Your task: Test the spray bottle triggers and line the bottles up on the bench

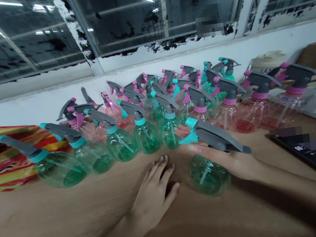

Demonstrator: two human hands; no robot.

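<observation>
Brown bench [29,227], seen from above, supports the whole arrangement. Nearest, the left hand [153,193] lies palm down on it, empty, fingers loosely spread. Beside it, the right hand [236,162] is closed around the neck of a green spray bottle [209,176] with a turquoise trigger; whether the base touches the bench cannot be told. A grip confined to the neck could let the rounded body swing or slip, and pressure on the trigger could release spray. Rightward lies a phone [304,154]. Just beyond stand green bottles [147,137] and pink bottles [248,121], closely set; a forward bump could topple several. Behind them rise a white wall [27,109] and dark windows [120,18].
</observation>
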